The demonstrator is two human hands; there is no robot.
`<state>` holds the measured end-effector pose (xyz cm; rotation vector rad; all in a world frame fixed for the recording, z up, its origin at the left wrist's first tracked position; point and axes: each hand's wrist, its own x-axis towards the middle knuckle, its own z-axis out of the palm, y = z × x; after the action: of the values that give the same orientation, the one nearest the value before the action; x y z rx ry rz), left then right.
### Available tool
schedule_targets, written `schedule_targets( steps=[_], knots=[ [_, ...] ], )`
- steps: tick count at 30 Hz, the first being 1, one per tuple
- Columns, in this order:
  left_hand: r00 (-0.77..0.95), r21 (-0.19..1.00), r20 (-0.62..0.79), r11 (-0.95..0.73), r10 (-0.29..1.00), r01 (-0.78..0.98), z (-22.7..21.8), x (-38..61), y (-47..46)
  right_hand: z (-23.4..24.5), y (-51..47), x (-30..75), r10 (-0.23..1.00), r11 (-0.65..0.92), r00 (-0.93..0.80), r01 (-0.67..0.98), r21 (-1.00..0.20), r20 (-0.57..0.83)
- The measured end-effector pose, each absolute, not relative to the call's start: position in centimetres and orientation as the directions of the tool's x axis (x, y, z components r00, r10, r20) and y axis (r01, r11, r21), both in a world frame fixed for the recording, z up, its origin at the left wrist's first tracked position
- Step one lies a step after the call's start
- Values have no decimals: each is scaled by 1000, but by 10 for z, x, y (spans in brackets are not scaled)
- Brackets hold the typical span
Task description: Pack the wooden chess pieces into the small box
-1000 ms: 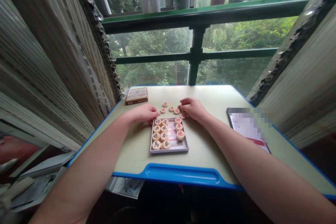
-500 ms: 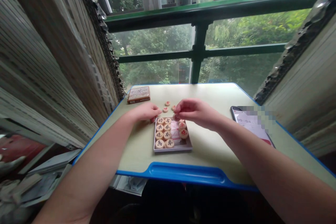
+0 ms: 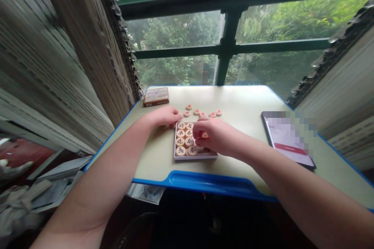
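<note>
A shallow box [image 3: 196, 158] on the table holds round wooden xiangqi pieces. Its left two columns have black characters, such as the bottom-left piece [image 3: 180, 151]. My right hand [image 3: 212, 134] is over the box's right half, its bent fingers closed around a pale xiangqi piece [image 3: 200, 149] low in the box, partly hidden. One red-marked piece [image 3: 205, 135] shows beneath that hand. My left hand [image 3: 166, 116] lies at the rear left corner of the box, fingers curled; what they grip, if anything, is hidden. Behind the box several red-marked pieces [image 3: 212, 114] lie loose.
A brown printed box lid [image 3: 156, 96] lies at the table's rear left. On the right is a phone [image 3: 288, 140] with a lit screen. The pale table [image 3: 239, 101] has a blue rim and front tray groove [image 3: 210, 183]. Curtains and a green-framed window stand around it.
My right hand has come forward from behind the box to over its right half, uncovering more loose red pieces. My left hand stays at the corner. The view has tilted down slightly.
</note>
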<state>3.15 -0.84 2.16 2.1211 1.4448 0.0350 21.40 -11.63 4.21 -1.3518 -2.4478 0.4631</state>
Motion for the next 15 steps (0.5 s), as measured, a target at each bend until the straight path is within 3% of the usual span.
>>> schedule_targets(
  steps=[9,15],
  knots=[
    [438,461,-308,-270,844,845,23,32,-9,39,-122,211,818,565,-573,786,-251,45],
    [401,486,-328,-211,855,848,27,34,-11,42,-122,219,799,601,-588,790,-123,130]
  ],
)
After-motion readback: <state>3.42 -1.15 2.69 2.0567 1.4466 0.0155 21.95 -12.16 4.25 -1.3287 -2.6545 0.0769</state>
